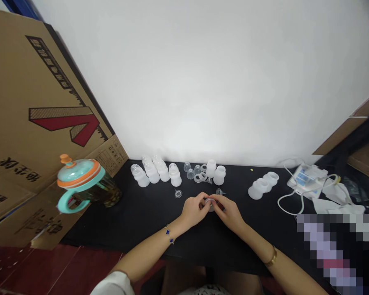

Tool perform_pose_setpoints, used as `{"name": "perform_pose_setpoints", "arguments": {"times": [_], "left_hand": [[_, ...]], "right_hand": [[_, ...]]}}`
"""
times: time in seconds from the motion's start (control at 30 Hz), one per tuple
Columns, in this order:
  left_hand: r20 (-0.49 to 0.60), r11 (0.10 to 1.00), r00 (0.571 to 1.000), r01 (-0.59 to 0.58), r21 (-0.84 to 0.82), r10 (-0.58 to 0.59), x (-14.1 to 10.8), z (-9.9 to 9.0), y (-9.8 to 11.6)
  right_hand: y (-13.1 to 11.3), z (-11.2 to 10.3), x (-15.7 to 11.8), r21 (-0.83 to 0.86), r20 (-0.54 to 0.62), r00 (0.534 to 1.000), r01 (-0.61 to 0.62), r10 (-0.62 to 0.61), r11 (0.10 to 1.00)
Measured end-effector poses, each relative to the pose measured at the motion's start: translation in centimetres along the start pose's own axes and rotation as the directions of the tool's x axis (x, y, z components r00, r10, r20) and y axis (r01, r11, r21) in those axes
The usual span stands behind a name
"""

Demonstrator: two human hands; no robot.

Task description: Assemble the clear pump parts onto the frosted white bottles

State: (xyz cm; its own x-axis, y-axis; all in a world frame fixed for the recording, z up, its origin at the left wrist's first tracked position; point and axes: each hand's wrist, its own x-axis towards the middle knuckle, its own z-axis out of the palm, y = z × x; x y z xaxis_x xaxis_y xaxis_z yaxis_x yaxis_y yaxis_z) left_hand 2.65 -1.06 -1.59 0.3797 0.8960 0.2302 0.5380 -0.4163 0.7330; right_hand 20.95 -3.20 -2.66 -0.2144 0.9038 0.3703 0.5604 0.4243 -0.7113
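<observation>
My left hand point(194, 209) and my right hand point(229, 209) meet over the black table. Both pinch a small clear round piece point(209, 201) that looks like a baby bottle's collar ring; the fingers cover much of it. Just beyond my right hand lies a clear bottle nipple point(219, 192). Another nipple point(178, 194) rests flat to the left of my left hand. Farther back are clear dome caps point(190, 174) and loose collar rings point(198, 178). Two open white bottles point(219, 176) stand beside them.
Several capped baby bottles point(140, 176) stand at the back left. More open bottles point(258, 189) are on the right, near a white device with a looped cable point(304, 180). A teal-lidded jug point(89, 184) stands left, against a large cardboard box point(39, 123). A white wall point(203, 82) closes the back.
</observation>
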Motion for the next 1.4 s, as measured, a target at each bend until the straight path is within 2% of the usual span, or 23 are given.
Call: {"name": "perform_pose_setpoints", "arguments": {"times": [0.23,0.6,1.4], "left_hand": [[-0.012,0.997,1.000,-0.006,-0.071,0.005,-0.01,0.11,-0.15],[-0.009,0.980,1.000,-0.027,-0.196,0.025,0.16,0.39,-0.84],[0.001,0.994,0.998,-0.059,-0.090,0.059,0.10,0.02,-0.49]], "right_hand": [[-0.40,-0.07,0.01,-0.007,-0.004,0.999,-0.049,0.049,0.999],[-0.74,-0.20,0.13,-0.005,-0.004,0.999,-0.050,0.050,0.999],[-0.74,-0.17,0.13,-0.034,0.004,0.999,-0.051,0.051,0.998]]}}
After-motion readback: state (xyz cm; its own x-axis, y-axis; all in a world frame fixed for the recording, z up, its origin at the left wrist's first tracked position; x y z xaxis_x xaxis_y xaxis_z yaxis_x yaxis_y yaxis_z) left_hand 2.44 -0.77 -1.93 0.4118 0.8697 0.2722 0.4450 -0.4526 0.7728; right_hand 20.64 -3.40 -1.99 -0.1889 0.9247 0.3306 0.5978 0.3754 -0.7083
